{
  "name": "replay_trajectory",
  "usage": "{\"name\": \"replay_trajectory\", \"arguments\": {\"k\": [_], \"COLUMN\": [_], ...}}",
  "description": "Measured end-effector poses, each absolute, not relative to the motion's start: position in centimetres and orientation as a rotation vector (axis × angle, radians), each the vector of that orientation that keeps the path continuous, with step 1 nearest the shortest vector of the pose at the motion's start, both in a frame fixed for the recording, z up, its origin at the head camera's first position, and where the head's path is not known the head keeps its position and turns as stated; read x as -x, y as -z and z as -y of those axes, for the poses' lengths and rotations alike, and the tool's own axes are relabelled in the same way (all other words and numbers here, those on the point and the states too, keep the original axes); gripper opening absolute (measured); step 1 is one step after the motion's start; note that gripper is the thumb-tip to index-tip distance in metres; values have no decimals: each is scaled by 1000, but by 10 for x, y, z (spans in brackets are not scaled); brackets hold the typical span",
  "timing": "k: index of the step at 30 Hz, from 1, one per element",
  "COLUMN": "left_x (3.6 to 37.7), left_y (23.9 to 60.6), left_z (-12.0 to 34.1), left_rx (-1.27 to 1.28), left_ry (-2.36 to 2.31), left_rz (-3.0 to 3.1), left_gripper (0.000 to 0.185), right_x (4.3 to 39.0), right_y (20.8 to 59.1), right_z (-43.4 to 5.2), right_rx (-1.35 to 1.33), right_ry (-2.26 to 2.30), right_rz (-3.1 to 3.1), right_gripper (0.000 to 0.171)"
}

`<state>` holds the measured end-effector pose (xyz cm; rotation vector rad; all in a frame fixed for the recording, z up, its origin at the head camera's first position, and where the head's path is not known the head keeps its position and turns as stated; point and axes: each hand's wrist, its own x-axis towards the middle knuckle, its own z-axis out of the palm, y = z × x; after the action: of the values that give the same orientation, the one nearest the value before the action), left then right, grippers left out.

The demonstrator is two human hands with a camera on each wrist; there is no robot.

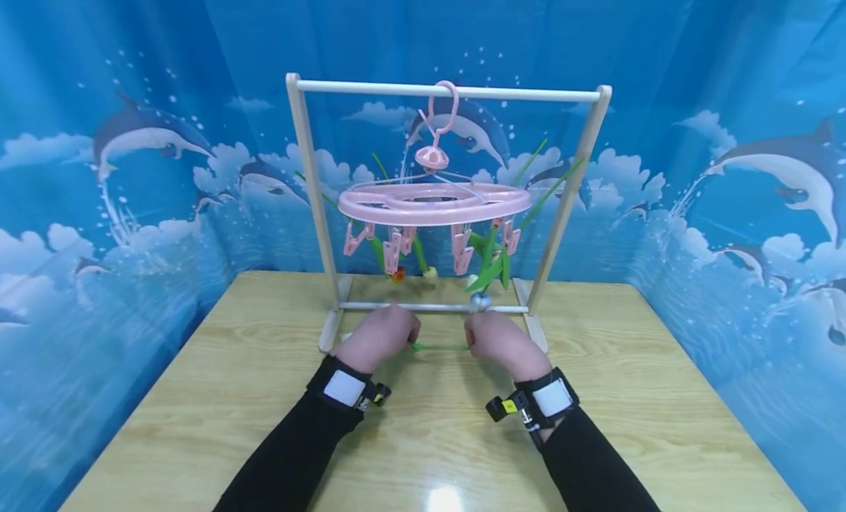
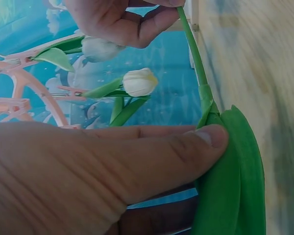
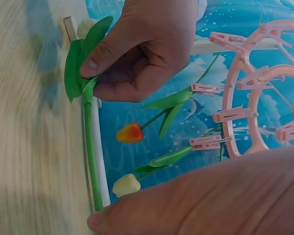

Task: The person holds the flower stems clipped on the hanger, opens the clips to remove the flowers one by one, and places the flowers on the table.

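Note:
Low over the table, both hands hold an artificial tulip [image 3: 91, 152] sideways in front of the rack. My left hand [image 1: 386, 330] pinches it at the green leaves [image 2: 218, 181], thumb on top. Its whitish bloom [image 3: 85, 28] peeks out behind the leaves in the right wrist view. Toward the other end, my right hand [image 1: 502, 341] pinches the thin green stem [image 1: 441, 347] between thumb and fingers. Behind the hands hangs a pink oval clip hanger [image 1: 432, 217], with several tulips clipped head down, among them an orange one [image 3: 130, 132] and a pale yellow one [image 3: 126, 185].
A pale wooden rack [image 1: 449, 92] carries the hanger by its hook [image 1: 454, 104]; its lower bar [image 1: 423, 307] runs just behind the hands. Pink clips [image 1: 463, 251] dangle from the ring. A bluish bloom [image 1: 480, 301] hangs close above the right hand. Dolphin-print curtains [image 1: 99, 277] surround the wooden table [image 1: 264, 336].

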<state>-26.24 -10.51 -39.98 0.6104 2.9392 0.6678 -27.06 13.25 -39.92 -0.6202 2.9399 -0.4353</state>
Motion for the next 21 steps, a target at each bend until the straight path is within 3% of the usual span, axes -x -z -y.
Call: {"name": "replay_trajectory", "arguments": {"k": [21], "left_x": [268], "left_y": [415], "left_z": [103], "left_rx": [-805], "left_ry": [-256], "left_rz": [-2977], "left_gripper": [20], "right_x": [275], "right_y": [419], "right_z": [-129], "right_rx": [616], "right_ry": [435], "right_rz": [-2899], "right_gripper": [26]}}
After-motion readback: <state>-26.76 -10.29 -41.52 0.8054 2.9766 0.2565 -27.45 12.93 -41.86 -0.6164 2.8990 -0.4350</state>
